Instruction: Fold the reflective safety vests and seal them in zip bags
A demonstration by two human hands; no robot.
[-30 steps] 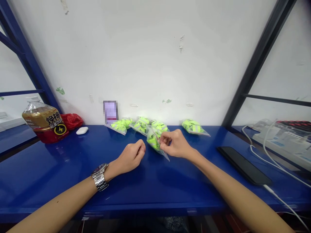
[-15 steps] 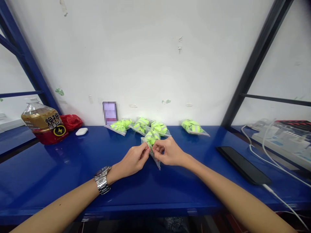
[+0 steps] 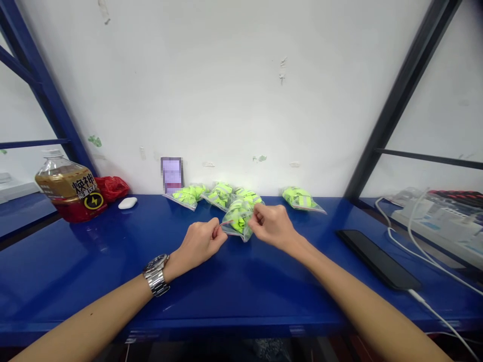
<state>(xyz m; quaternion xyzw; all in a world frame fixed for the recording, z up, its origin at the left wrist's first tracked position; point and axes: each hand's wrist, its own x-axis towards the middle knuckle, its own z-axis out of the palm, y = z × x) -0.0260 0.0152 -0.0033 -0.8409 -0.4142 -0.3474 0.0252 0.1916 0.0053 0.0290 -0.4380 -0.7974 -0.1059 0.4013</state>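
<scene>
A clear zip bag with folded neon-yellow reflective fabric inside hangs between my hands, over the blue table. My left hand, below a wrist with a silver watch, pinches the left corner of the bag's opening edge. My right hand is closed on the bag's right side, its fingertips partly hidden. Just behind lie similar bags: one at the left, one in the middle, and one partly covered. Another bag lies apart to the right.
A large drink bottle, a red plastic bag and a white case are at the left. One phone leans on the wall. A black phone with a white cable lies right, near power strips.
My hands have moved apart, and the bag's edge has swung from steeply slanted to nearly level, spread between them. My right hand has shifted to the right side of the bag.
</scene>
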